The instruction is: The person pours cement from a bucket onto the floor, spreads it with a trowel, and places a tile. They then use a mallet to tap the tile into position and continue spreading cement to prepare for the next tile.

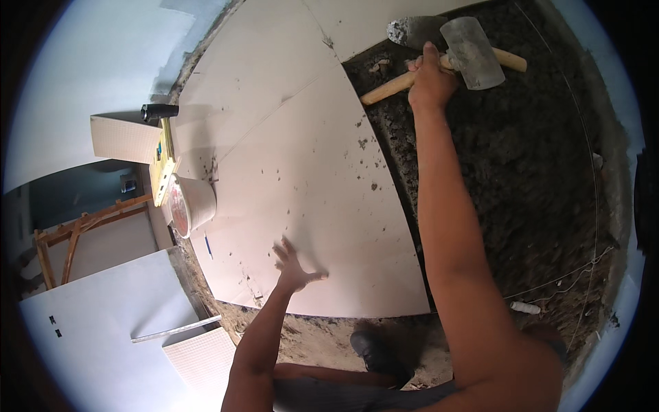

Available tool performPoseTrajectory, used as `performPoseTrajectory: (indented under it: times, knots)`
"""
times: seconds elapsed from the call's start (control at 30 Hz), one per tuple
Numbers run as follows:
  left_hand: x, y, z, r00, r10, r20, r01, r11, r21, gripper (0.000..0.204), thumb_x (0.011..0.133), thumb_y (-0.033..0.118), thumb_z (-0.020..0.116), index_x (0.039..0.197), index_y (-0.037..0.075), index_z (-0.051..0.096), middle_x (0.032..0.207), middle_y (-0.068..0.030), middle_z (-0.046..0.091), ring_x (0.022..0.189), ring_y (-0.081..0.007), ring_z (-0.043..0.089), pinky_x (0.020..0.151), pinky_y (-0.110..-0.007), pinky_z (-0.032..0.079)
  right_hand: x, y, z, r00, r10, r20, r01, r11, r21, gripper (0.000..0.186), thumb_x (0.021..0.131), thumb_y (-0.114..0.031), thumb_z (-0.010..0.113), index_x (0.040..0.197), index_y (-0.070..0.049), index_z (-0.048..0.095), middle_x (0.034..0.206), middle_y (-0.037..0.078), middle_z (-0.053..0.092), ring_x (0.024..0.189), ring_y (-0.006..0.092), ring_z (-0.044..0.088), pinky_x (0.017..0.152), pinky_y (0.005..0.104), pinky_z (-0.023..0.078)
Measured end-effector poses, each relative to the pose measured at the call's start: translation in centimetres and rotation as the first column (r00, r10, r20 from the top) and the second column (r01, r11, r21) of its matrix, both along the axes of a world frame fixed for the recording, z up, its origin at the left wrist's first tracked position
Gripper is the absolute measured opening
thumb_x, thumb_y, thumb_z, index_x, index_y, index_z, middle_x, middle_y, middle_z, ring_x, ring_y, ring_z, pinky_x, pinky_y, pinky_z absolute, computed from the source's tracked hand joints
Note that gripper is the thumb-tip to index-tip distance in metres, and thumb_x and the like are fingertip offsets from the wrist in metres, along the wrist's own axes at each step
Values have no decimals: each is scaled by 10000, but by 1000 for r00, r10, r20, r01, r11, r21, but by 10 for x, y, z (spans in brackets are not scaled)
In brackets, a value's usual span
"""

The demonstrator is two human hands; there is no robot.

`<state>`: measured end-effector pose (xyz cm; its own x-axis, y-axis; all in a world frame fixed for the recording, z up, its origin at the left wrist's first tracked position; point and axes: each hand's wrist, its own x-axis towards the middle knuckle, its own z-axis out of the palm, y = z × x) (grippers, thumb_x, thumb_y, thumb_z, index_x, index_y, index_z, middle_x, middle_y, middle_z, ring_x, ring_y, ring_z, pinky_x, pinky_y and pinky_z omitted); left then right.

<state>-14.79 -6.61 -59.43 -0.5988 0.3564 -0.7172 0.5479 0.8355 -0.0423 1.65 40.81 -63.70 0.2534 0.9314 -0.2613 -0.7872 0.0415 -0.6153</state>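
Right hand (432, 89) has its grip closed round the wooden handle of a pale grey, cylinder-headed mallet (472, 53), over dark, rough mortar (522, 165); the head overlaps a mortar-smeared metal trowel (412, 31). Left hand (294, 276) spreads wide, holding nothing, over a large beige tile (343, 220).

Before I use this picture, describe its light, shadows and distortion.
Head view: black fisheye rim, bowed floor tile edges; head view: wall brightest toward lower left; head view: soft shadow by the left hand, dark soil dim at right.
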Motion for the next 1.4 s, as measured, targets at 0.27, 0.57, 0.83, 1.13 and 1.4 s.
performPoseTrajectory:
  times: [0.27, 0.57, 0.83, 1.13, 1.4]
  knots:
    - [2, -13, 3, 998, 50, -30, -51, 998, -31, 1672, 368, 668, 858, 1390, 124, -349, 1425, -336, -331, 1338, -540, -222, 1083, -657, 30, 44, 43, 29, 1000, -12, -2, 12, 994, 104, 210, 906, -148, 631, 751, -38, 543, 646, 33, 520, 598, 163, 551, 680, 391, 527]
    - [3, -6, 11, 999, 34, 17, -35, 999, 14, 1672, 379, 700, 835, 1381, 75, -349, 1418, -344, -333, 1323, -528, -273, 1064, -675, -26, -1, 40, 17, 1000, 24, -17, -24, 1000, 1, 114, 904, -98, 611, 875, -16, 537, 678, 45, 531, 590, 168, 550, 634, 376, 512]
    - [2, 0, 6, 1000, 1, 21, -1, 1000, 12, 1689, 355, 709, 833, 1384, 65, -341, 1428, -343, -319, 1329, -500, -289, 1065, -668, -39, -25, 51, 7, 997, -55, -56, 53, 998, -44, 418, 906, -80, 598, 1249, -67, 360, 652, 46, 508, 564, 179, 537, 624, 379, 511]
    - [7, 2, 10, 995, 101, 19, -101, 994, -38, 1684, 357, 708, 832, 1390, 65, -332, 1430, -349, -309, 1335, -506, -269, 1071, -671, -8, 21, 62, 2, 996, -21, -88, 21, 1000, -4, 200, 918, -131, 608, 781, -2, 541, 659, 59, 549, 577, 182, 538, 637, 381, 502]
    - [2, -10, 9, 1000, 10, -10, -11, 1000, -27, 1669, 381, 702, 833, 1384, 69, -342, 1428, -349, -311, 1332, -531, -251, 1070, -674, -5, 15, 44, 19, 996, -16, 83, 15, 1000, 14, 121, 900, -108, 631, 860, -28, 549, 661, 34, 516, 565, 162, 523, 624, 367, 509]
